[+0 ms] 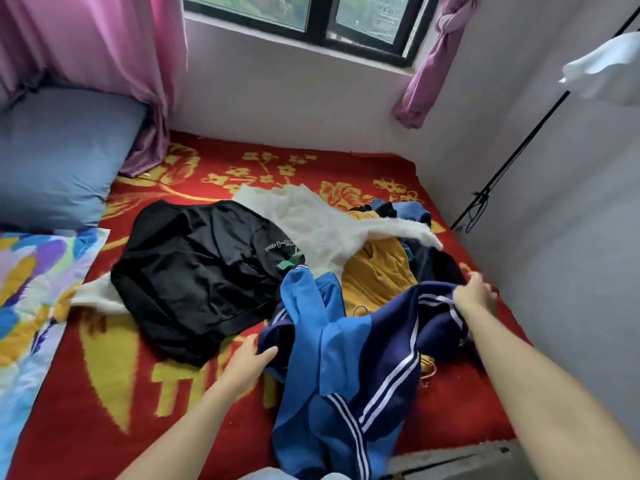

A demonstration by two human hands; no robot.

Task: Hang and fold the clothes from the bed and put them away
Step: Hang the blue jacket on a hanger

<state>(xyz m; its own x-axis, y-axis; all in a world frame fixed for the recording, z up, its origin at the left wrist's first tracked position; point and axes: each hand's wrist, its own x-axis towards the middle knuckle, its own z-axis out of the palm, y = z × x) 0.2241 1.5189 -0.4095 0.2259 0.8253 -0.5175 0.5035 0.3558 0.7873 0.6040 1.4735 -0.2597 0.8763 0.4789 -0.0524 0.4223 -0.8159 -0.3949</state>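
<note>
Two hands hold one blue-and-navy striped jacket (346, 362) bunched on the red bed (207, 427): the left hand (254, 355) curls its fingers round the near edge, the right hand (476, 293) seems to pinch the far edge. Beyond lie one black top (194, 271), one white sweater (311, 226), one yellow garment (377, 271)

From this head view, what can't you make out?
Head view:
black top print: half under white knit.
yellow garment: mostly buried under white knit and blue jacket.
right hand: motion-blurred, grip on blue jacket unclear.
hanging white cloth: cut by right edge.
</note>
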